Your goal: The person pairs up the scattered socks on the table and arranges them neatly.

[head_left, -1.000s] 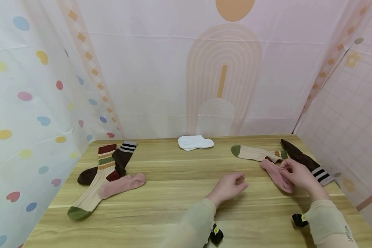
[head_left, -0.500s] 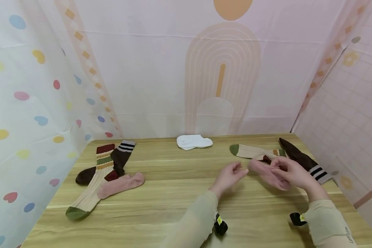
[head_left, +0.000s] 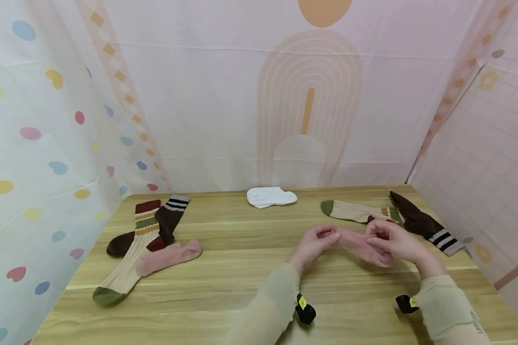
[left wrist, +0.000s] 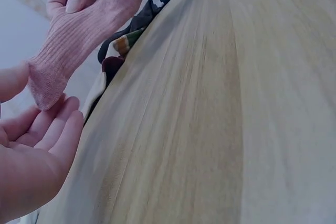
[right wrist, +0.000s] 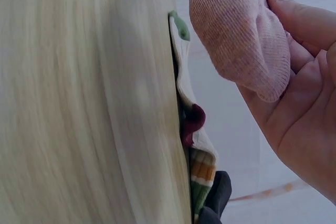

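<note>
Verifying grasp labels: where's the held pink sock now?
Head view, right of centre: the pink sock is held above the table between left hand and right hand, near the right-side cream sock.

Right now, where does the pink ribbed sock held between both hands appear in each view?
Head: right of centre, the pink ribbed sock stretches between left hand and right hand.
Left wrist: upper left, the pink ribbed sock slants up rightward.
Right wrist: upper right, the pink ribbed sock is cut off by the top edge.
Shared landmark: the cream sock with maroon heel and orange-green stripes, beyond the held one.
</note>
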